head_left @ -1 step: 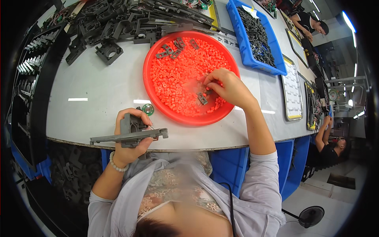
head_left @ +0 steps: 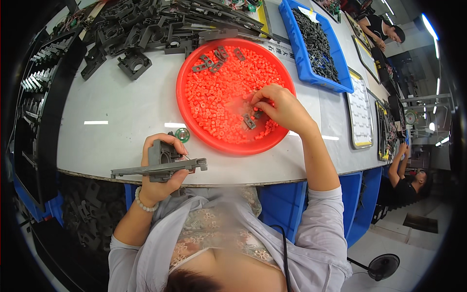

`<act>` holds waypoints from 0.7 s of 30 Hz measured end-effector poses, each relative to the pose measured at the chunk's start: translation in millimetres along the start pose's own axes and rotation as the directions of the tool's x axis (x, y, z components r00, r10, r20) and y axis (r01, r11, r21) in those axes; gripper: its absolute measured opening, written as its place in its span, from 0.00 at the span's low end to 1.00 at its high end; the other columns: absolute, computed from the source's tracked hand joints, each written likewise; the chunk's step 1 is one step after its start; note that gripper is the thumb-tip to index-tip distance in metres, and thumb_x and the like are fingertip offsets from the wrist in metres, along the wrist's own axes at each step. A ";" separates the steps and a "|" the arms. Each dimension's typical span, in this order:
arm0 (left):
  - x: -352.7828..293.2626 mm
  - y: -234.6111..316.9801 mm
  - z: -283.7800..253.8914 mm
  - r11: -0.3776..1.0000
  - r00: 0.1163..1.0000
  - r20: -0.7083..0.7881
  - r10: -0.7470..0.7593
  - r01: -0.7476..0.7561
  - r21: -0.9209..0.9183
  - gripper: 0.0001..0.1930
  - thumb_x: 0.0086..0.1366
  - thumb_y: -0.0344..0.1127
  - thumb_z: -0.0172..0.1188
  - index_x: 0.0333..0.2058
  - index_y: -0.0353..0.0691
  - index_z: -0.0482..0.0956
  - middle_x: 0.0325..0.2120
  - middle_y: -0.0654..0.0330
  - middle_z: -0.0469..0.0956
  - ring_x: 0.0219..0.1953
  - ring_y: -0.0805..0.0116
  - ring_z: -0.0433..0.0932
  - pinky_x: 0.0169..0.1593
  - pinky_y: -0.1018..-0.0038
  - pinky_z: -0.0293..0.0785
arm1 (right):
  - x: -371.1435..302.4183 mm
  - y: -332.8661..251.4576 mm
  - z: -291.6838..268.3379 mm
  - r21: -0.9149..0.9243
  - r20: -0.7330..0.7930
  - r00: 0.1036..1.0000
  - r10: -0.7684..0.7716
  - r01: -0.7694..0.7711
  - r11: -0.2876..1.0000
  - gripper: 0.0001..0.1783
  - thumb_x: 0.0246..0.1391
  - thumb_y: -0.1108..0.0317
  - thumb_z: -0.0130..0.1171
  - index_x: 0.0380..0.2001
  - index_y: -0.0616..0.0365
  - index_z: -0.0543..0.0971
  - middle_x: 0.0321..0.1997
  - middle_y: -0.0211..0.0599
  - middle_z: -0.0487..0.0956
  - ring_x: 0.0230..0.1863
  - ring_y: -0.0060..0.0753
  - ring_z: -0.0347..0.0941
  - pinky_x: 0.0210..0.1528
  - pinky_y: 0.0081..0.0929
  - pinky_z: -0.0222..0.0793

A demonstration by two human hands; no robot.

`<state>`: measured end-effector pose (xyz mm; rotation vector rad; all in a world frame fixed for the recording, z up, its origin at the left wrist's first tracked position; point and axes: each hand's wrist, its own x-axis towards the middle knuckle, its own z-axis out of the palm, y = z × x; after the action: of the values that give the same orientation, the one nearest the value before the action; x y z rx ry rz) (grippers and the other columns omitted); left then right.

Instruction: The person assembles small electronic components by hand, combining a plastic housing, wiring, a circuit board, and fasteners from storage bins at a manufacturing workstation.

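White table (head_left: pixel 112 104) separates left hand (head_left: pixel 159 187) from basin (head_left: pixel 182 104).

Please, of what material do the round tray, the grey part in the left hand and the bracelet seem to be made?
Red tray: probably plastic, smooth; even colour and soft sheen on the rim.
Grey part: likely moulded plastic, fairly matte; uniform colour, though coated metal is possible.
Bracelet: pale, rounded beads; stone, glass or plastic, I cannot tell.
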<state>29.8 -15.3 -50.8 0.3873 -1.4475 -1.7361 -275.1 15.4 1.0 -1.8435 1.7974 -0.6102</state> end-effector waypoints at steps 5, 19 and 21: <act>0.3 0.1 -0.1 1.000 1.000 0.001 -0.001 0.001 0.007 0.27 0.49 0.23 0.60 0.47 0.35 0.57 0.35 0.53 0.66 0.37 0.67 0.70 0.39 0.70 0.77 | -2.2 -0.3 -1.6 -0.055 -0.069 0.997 -0.031 0.027 0.998 0.06 0.43 0.74 0.54 0.27 0.60 0.78 0.32 0.40 0.77 0.40 0.42 0.71 0.44 0.34 0.67; -0.3 0.3 0.6 0.999 0.999 -0.022 -0.024 0.025 0.023 0.27 0.49 0.22 0.58 0.47 0.35 0.57 0.35 0.54 0.66 0.37 0.67 0.69 0.40 0.70 0.76 | -7.8 -4.8 -2.4 -0.143 -0.071 0.987 -0.141 0.130 0.981 0.06 0.39 0.75 0.56 0.26 0.60 0.78 0.31 0.38 0.77 0.38 0.41 0.71 0.43 0.34 0.67; -1.4 -4.4 -3.3 0.998 1.000 -0.004 0.022 -0.022 0.054 0.26 0.49 0.22 0.58 0.46 0.35 0.57 0.34 0.54 0.66 0.37 0.68 0.70 0.38 0.69 0.77 | -12.4 -5.1 -5.4 -0.121 -0.091 0.987 -0.136 0.124 0.985 0.06 0.38 0.76 0.56 0.25 0.60 0.78 0.30 0.38 0.77 0.38 0.41 0.71 0.42 0.33 0.68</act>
<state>31.2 -16.4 -56.2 0.4022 -1.4928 -1.6803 -274.9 27.6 8.7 -2.0539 1.8195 -0.6694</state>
